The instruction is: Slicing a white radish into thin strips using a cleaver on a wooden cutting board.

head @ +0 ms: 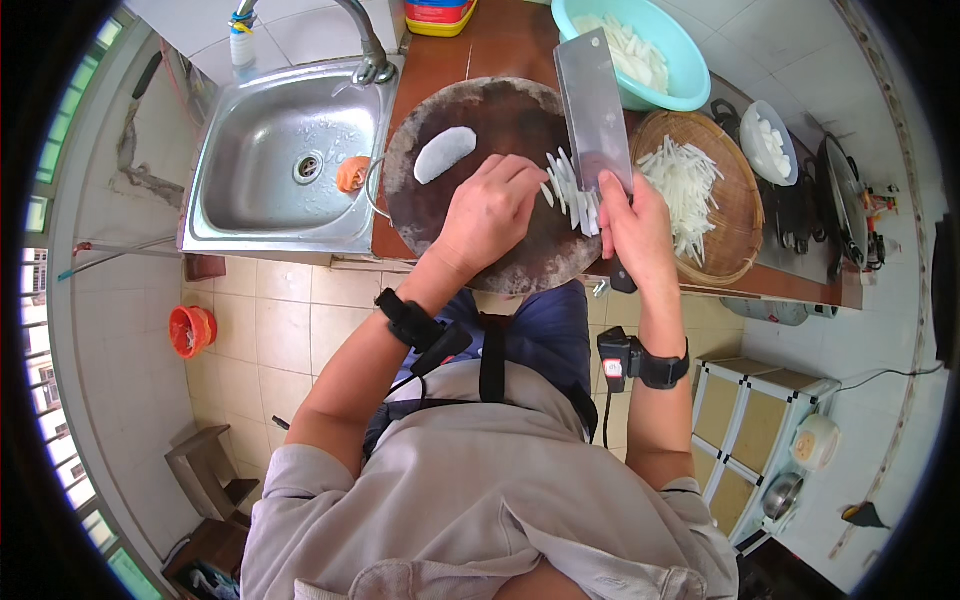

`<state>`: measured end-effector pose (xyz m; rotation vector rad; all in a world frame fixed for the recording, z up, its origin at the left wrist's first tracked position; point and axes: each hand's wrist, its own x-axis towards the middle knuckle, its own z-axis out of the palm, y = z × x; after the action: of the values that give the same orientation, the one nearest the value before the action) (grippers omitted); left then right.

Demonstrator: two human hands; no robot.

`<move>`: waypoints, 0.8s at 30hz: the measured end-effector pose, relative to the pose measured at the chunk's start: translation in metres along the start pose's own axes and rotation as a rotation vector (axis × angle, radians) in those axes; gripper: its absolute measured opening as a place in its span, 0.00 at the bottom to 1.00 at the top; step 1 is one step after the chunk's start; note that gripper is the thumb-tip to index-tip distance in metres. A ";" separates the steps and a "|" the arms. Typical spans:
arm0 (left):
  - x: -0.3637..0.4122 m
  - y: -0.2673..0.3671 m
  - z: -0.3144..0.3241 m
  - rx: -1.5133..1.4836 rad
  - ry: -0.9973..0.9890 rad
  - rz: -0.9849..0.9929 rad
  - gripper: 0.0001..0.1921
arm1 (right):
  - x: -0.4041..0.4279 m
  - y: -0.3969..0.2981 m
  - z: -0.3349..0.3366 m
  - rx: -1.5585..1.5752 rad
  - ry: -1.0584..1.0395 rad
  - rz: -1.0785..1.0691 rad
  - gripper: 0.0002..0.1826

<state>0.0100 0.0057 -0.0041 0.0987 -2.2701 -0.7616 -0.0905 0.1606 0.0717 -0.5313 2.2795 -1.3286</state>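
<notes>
My right hand (pixel 636 221) grips a cleaver (pixel 596 112) by its dark handle, thumb low on the blade. The broad blade lies over the right part of a round, dark chopping board (pixel 517 262). Thin white vegetable strips (pixel 570 191) lie along the blade's left side, some partly under it. Just left of them is my left hand (pixel 491 206), palm down, its fingers curled together and the fingertips beside the strips. Nothing shows in it, though its underside is hidden. A thick white vegetable slice (pixel 445 154) rests on the board's upper left.
A woven bamboo tray (pixel 739 217) holds a heap of white strips (pixel 679 195). Behind it stands a turquoise basin (pixel 686 94) of white slices. A white bowl (pixel 757 161) with white pieces sits near the stove. At left is a steel sink (pixel 262 165) with an orange bundle (pixel 352 174).
</notes>
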 end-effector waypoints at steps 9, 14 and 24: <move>0.003 -0.018 -0.040 0.357 0.159 -0.248 0.22 | -0.030 0.009 0.004 -0.077 -0.206 0.047 0.16; -0.010 -0.040 -0.054 0.462 0.020 -0.406 0.22 | -0.033 0.007 0.003 -0.214 -0.188 0.023 0.18; -0.021 -0.011 -0.048 0.064 -0.232 -0.369 0.17 | -0.039 0.024 0.010 -0.511 -0.011 -0.290 0.16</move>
<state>0.0554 -0.0217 0.0039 0.4932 -2.5330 -0.9292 -0.0549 0.1857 0.0531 -1.0667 2.6083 -0.8375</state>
